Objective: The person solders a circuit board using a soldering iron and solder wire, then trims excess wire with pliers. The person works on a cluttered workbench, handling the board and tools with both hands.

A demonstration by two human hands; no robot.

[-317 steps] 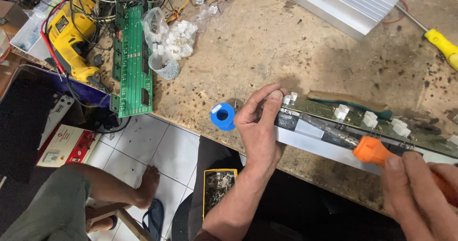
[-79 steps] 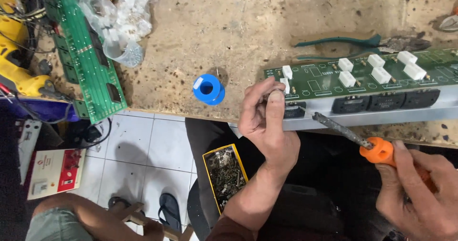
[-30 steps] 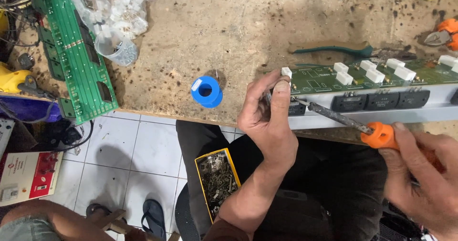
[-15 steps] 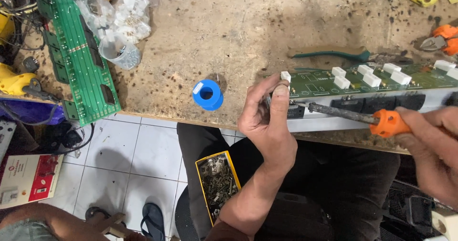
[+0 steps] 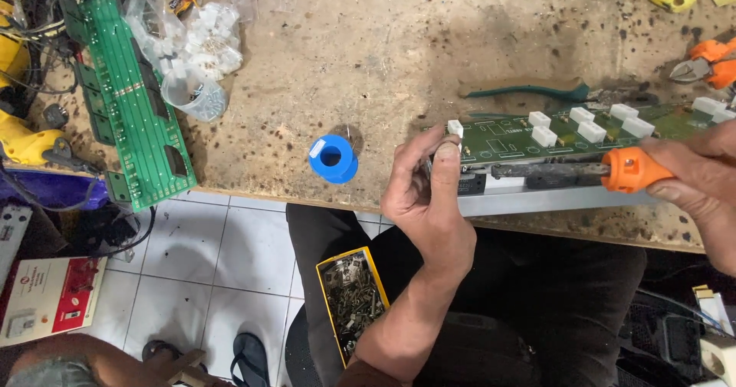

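A long green circuit board (image 5: 583,138) with white connectors lies on a grey metal bar (image 5: 552,199) at the workbench's front edge. My left hand (image 5: 425,195) pinches the left end of the board and bar, thumb and fingers closed on it. Gripped in my right hand (image 5: 698,176) is the orange handle of a screwdriver (image 5: 567,171). Its dark shaft lies almost level along the bar's front face, and its tip reaches toward my left hand's fingers.
A blue spool (image 5: 333,158) sits near the bench edge. A second green board (image 5: 126,100), a bag of white connectors (image 5: 192,46) and yellow tools lie at the left. Green pliers (image 5: 537,92) and orange cutters (image 5: 705,61) lie behind the board. A yellow box of small parts (image 5: 354,299) rests on my lap.
The screwdriver has levelled out, from slanting up off the bar to lying flat along it, tip closer to my left hand. My right hand rose. My left hand kept its grip.
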